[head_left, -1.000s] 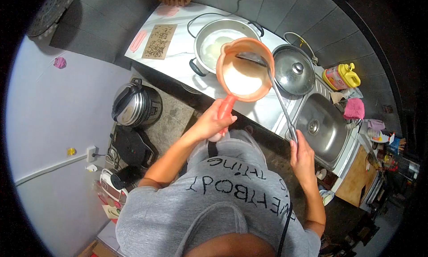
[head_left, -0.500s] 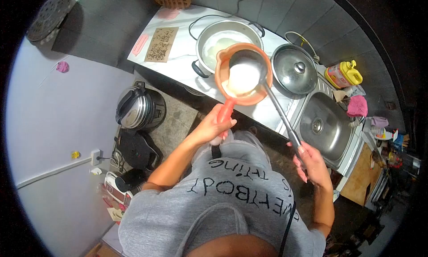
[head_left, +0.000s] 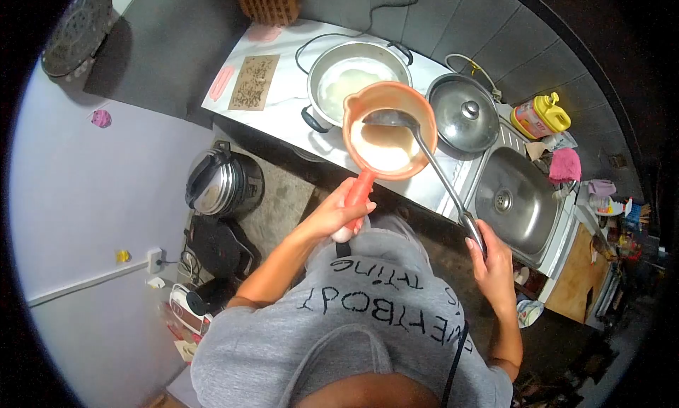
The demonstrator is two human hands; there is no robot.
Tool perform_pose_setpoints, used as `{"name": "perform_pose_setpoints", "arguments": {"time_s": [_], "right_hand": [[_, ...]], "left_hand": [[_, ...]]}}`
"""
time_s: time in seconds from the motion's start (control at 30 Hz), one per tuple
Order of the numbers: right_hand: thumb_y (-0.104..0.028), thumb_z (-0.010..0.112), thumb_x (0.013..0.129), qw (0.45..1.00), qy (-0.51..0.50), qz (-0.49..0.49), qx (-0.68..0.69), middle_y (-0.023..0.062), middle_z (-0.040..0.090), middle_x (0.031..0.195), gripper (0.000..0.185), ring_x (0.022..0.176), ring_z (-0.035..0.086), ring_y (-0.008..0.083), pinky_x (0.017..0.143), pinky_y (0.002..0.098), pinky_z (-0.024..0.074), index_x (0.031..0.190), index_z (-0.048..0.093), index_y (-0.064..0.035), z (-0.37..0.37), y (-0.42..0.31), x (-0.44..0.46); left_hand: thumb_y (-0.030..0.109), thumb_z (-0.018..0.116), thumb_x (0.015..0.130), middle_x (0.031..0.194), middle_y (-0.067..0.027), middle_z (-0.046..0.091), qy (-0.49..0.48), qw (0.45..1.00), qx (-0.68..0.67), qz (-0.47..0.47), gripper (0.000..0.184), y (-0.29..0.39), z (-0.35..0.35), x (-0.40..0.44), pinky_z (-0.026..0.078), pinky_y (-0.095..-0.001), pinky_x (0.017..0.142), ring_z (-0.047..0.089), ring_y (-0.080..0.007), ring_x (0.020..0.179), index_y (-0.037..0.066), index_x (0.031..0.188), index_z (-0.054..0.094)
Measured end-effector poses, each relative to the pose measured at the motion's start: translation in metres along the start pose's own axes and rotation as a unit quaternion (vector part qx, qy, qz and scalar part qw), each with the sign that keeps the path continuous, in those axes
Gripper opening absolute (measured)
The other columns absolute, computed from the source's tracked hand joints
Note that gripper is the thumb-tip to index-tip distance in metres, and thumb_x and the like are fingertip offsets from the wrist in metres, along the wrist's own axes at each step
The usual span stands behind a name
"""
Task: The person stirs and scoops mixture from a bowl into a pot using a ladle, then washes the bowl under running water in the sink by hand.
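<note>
My left hand [head_left: 344, 211] is closed around the handle of an orange plastic dipper [head_left: 426, 121], held over the counter's front edge. Pale, creamy liquid [head_left: 385, 150] lies inside it. In my right hand [head_left: 491, 263] is the dark grip of a long metal ladle [head_left: 444, 178], whose bowl rests tilted inside the dipper, partly above the liquid. Just behind the dipper stands a wide metal pot [head_left: 320, 72] with black side handles and whitish liquid in it; the dipper hides part of its near rim.
A round lid [head_left: 453, 121] with a knob lies right of the pot. Beyond it are a steel sink [head_left: 520, 220] and a yellow jug [head_left: 541, 118]. On the counter's left lies a brown speckled sheet [head_left: 253, 82]. A pressure cooker [head_left: 225, 180] stands on the floor at left.
The dipper has shifted slightly toward me. The ladle's bowl has tipped and more of the pale liquid shows in the dipper. My right hand has moved a little forward.
</note>
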State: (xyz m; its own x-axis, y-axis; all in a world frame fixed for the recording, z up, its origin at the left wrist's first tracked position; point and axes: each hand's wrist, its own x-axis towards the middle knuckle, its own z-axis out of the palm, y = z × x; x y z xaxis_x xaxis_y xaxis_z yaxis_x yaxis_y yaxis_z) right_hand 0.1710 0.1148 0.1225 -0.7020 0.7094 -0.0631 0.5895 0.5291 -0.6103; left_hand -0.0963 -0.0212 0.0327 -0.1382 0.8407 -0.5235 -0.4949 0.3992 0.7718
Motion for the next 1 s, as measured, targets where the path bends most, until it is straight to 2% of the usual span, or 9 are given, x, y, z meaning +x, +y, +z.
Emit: {"name": "perform_pose_setpoints", "arguments": {"time_s": [0.13, 0.27, 0.3, 0.33, 0.4, 0.53, 0.8, 0.83, 1.0], "right_hand": [[-0.012, 0.057, 0.088, 0.999, -0.017, 0.027, -0.016, 0.0272, 0.061, 0.100, 0.033, 0.087, 0.061, 0.0410, 0.076, 0.0406, 0.0482, 0.115, 0.052, 0.0063, 0.004, 0.002, -0.002], [-0.018, 0.051, 0.093, 0.976, -0.139, 0.149, 0.070, 0.0206, 0.063, 0.085, 0.033, 0.061, 0.062, 0.0328, 0.059, 0.0396, 0.0494, 0.115, 0.051, 0.0062, -0.005, 0.006, -0.004], [-0.024, 0.045, 0.097, 0.919, -0.206, 0.260, 0.215, 0.0084, 0.056, 0.066, 0.034, 0.040, 0.051, 0.0176, 0.039, 0.0303, 0.0411, 0.116, 0.052, 0.0038, -0.016, -0.005, 0.000], [-0.024, 0.045, 0.097, 0.920, -0.203, 0.256, 0.215, 0.0084, 0.056, 0.066, 0.034, 0.040, 0.051, 0.0176, 0.039, 0.0303, 0.0411, 0.116, 0.052, 0.0038, -0.018, -0.003, 0.002], [-0.027, 0.041, 0.098, 0.750, -0.254, 0.359, 0.494, 0.0002, 0.046, 0.060, 0.035, 0.036, 0.041, 0.0073, 0.032, 0.0216, 0.0308, 0.116, 0.053, 0.0009, -0.024, 0.006, 0.004], [-0.028, 0.040, 0.098, 0.738, -0.278, 0.340, 0.513, 0.0006, 0.047, 0.063, 0.036, 0.036, 0.039, 0.0074, 0.032, 0.0220, 0.0304, 0.119, 0.050, 0.0001, -0.032, 0.013, 0.001], [-0.023, 0.048, 0.095, 0.930, -0.194, 0.255, 0.181, 0.0079, 0.055, 0.066, 0.030, 0.041, 0.051, 0.0143, 0.040, 0.0303, 0.0405, 0.114, 0.052, 0.0006, -0.043, 0.005, -0.020], [-0.020, 0.053, 0.091, 0.958, -0.171, 0.211, 0.092, 0.0193, 0.061, 0.078, 0.030, 0.057, 0.061, 0.0287, 0.055, 0.0390, 0.0468, 0.111, 0.053, 0.0030, -0.037, 0.017, -0.024], [-0.015, 0.057, 0.087, 0.992, -0.073, 0.100, 0.015, 0.0265, 0.061, 0.094, 0.033, 0.087, 0.058, 0.0437, 0.073, 0.0453, 0.0466, 0.114, 0.052, 0.0021, 0.007, 0.050, -0.022]], "left_hand": [[0.015, 0.065, 0.084, 0.075, 0.0005, 0.049, -0.001, 1.000, -0.007, 0.000, 0.035, -0.001, 0.001, 0.001, 0.041, -0.0217, 0.046, 0.048, -0.0073, 0.051, 0.008, 0.111, 0.044], [0.016, 0.066, 0.084, 0.074, 0.0001, 0.049, 0.016, 0.999, 0.036, -0.016, 0.036, -0.005, 0.002, 0.004, 0.041, -0.0222, 0.046, 0.048, -0.0073, 0.052, 0.008, 0.110, 0.043], [0.015, 0.065, 0.084, 0.074, -0.0001, 0.049, 0.011, 0.999, 0.050, -0.007, 0.036, -0.008, 0.001, 0.007, 0.041, -0.0223, 0.045, 0.048, -0.0076, 0.052, 0.008, 0.110, 0.042], [0.014, 0.065, 0.084, 0.074, -0.0004, 0.049, 0.006, 0.998, 0.063, 0.001, 0.036, -0.009, 0.001, 0.008, 0.041, -0.0224, 0.045, 0.049, -0.0078, 0.051, 0.008, 0.110, 0.042], [0.014, 0.064, 0.084, 0.074, -0.0007, 0.049, 0.002, 0.997, 0.071, -0.001, 0.036, -0.005, 0.003, 0.007, 0.041, -0.0224, 0.045, 0.049, -0.0082, 0.051, 0.007, 0.111, 0.041], [0.016, 0.065, 0.085, 0.074, -0.0011, 0.048, -0.026, 0.996, 0.081, -0.036, 0.039, -0.004, 0.004, 0.009, 0.042, -0.0219, 0.045, 0.050, -0.0085, 0.051, 0.006, 0.113, 0.041], [0.013, 0.065, 0.085, 0.069, 0.0002, 0.047, -0.133, 0.986, 0.018, -0.097, 0.035, -0.027, 0.002, 0.030, 0.041, -0.0218, 0.044, 0.048, -0.0080, 0.049, 0.007, 0.110, 0.041], [0.012, 0.065, 0.085, 0.069, 0.0006, 0.047, -0.143, 0.982, -0.015, -0.120, 0.036, -0.036, -0.001, 0.037, 0.040, -0.0216, 0.044, 0.048, -0.0080, 0.049, 0.007, 0.111, 0.041], [0.011, 0.066, 0.084, 0.069, 0.0012, 0.047, -0.162, 0.974, -0.035, -0.156, 0.037, -0.078, -0.010, 0.070, 0.040, -0.0208, 0.043, 0.048, -0.0074, 0.048, 0.007, 0.111, 0.040]]}}
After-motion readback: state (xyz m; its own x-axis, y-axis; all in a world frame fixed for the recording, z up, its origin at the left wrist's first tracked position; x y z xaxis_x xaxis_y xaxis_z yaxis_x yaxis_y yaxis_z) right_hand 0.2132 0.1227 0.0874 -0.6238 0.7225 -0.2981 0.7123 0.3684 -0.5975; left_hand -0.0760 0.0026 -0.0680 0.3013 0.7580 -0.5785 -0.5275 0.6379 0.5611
